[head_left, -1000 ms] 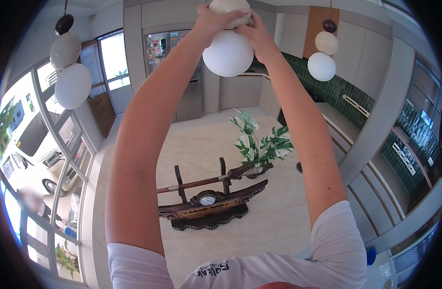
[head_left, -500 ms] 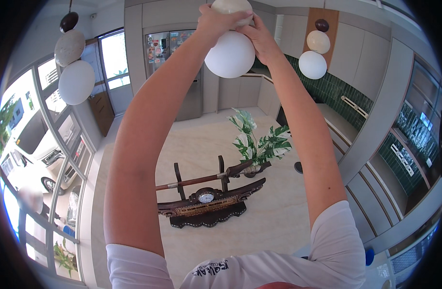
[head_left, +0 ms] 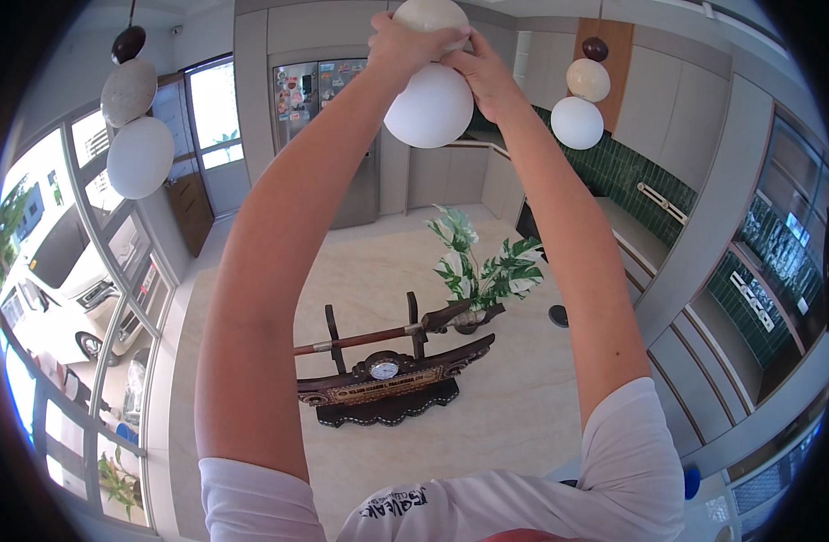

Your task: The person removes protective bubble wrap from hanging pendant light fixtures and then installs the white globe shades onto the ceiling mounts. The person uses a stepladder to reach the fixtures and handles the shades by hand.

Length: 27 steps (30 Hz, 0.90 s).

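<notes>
Both hands raised to a hanging lamp's stacked globes.
Left hand [head_left: 405, 45] and right hand [head_left: 485, 77] have fingers closed around the joint above the white globe [head_left: 430, 106], which hangs attached; nothing removed yet.

1 head-worn fisheye view, close beneath raised arms

Head view, both arms raised overhead. The left hand [head_left: 405, 45] and right hand [head_left: 485, 77] clasp the neck between a speckled upper globe [head_left: 431, 14] and a white lower globe [head_left: 430, 106] of a hanging lamp; the fingers [head_left: 455, 65] press just above the white globe. Below the lamp, on a pale stone table [head_left: 523, 415], stands a dark wooden boat-shaped clock stand [head_left: 392, 384], with a potted plant [head_left: 482, 271] just behind it. Matching pendant lamps hang left [head_left: 135, 126] and right [head_left: 582, 104] of the held lamp.
</notes>
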Tool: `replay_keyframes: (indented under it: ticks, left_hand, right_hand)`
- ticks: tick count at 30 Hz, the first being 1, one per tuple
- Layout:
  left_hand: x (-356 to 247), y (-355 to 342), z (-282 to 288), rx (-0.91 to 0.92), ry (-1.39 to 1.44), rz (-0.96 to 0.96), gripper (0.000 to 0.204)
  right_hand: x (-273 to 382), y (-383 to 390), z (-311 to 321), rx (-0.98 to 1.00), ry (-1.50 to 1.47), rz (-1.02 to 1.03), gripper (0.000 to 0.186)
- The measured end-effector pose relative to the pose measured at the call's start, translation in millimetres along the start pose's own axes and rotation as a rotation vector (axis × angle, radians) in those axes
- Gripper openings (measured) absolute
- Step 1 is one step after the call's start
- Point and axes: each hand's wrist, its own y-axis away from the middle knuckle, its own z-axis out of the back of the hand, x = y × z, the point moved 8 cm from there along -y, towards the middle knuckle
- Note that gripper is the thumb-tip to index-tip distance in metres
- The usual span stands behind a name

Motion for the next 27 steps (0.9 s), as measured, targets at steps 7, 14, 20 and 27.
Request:
replay_keyframes:
  ticks: [7,14,20,27]
  left_hand:
    - [-1.3,2.5,2.3,-0.009,-0.036,0.044,0.109]
    - [-2.1,6.3,1.1,-0.037,-0.042,0.084,0.110]
    - [-3.5,8.9,0.1,-0.038,-0.030,0.073,0.111]
    - [-3.8,10.0,-2.4,-0.055,-0.019,0.072,0.110]
  right_hand:
    - [5.3,3.8,4.9,0.051,0.101,0.034,0.072]
    - [7.0,7.7,4.7,-0.011,0.050,-0.014,0.075]
    - [3.8,8.9,3.5,-0.011,-0.086,-0.059,0.076]
    - [-1.7,5.2,8.9,-0.033,-0.147,-0.062,0.075]
